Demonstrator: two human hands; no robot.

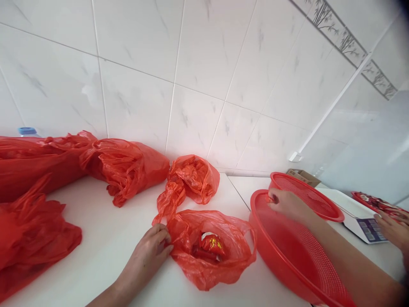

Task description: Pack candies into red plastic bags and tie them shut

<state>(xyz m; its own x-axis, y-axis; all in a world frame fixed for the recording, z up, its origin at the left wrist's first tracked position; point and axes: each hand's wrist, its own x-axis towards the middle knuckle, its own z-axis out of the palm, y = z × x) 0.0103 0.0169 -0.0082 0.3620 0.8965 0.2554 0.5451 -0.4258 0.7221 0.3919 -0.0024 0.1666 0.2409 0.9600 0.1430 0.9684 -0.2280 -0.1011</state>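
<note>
My left hand point(156, 243) pinches the left edge of an open red plastic bag point(220, 277). Inside the bag lie red packets point(212, 244) with gold print. My right hand point(283, 201) reaches over a deep red plastic basket point(265, 243), fingers curled by its far rim. A bit of red shows at those fingertips; whether it is the rim or a small packet I cannot make out. Just behind the open bag sits a crumpled red bag point(194, 179), close to its upper edge.
Full red bags point(134, 166) line the tiled wall, and another red bag point(35, 238) lies at left. Beyond the basket are a second red basket point(306, 196), a white scale point(351, 217), a cardboard box point(303, 175) and a tray of packets point(377, 202). Another person's hand point(391, 228) is beside the scale.
</note>
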